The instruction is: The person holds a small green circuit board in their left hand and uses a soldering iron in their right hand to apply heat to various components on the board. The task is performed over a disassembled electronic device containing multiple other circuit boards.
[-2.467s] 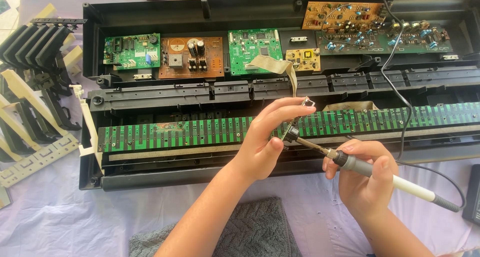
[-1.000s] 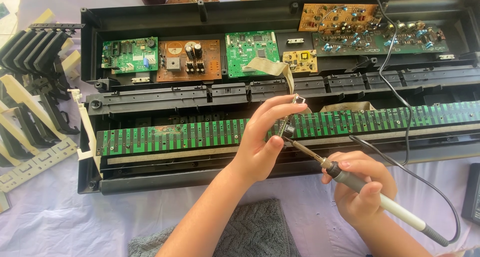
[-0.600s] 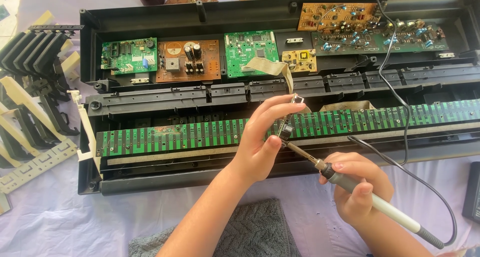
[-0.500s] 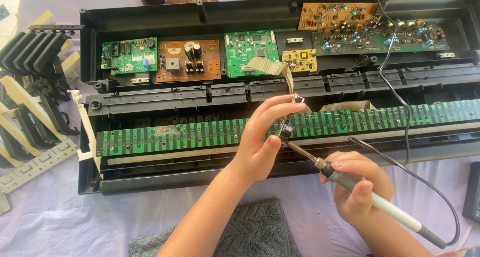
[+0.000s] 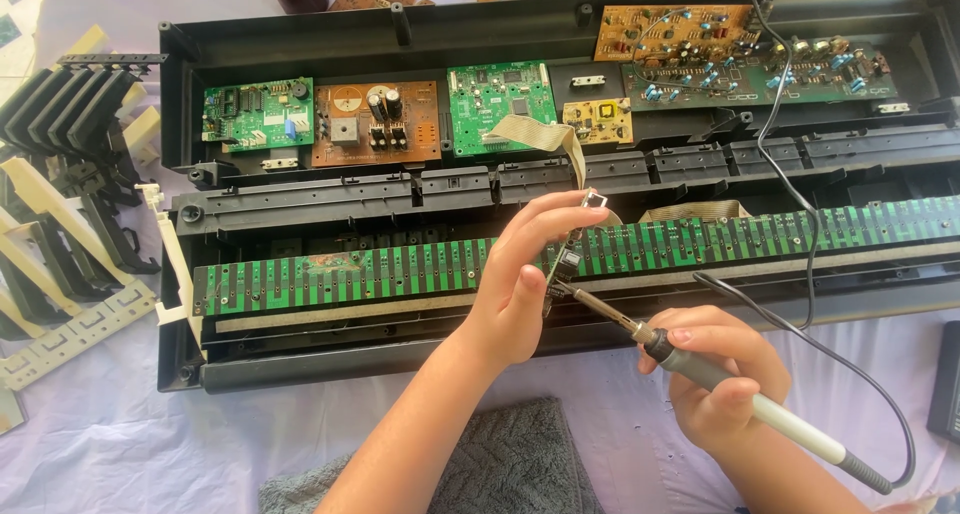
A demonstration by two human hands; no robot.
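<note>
Left hand (image 5: 520,284) pinching a small circuit board (image 5: 566,254), right hand (image 5: 722,379) gripping a soldering iron (image 5: 700,369) over the long green board (image 5: 400,269).

A long black plastic keyboard case (image 5: 300,44) lies open, with a long green strip circuit board (image 5: 340,274) along its near side. At far left stand black plastic piano keys (image 5: 60,109), and a grey towel (image 5: 510,464) lies near.
</note>
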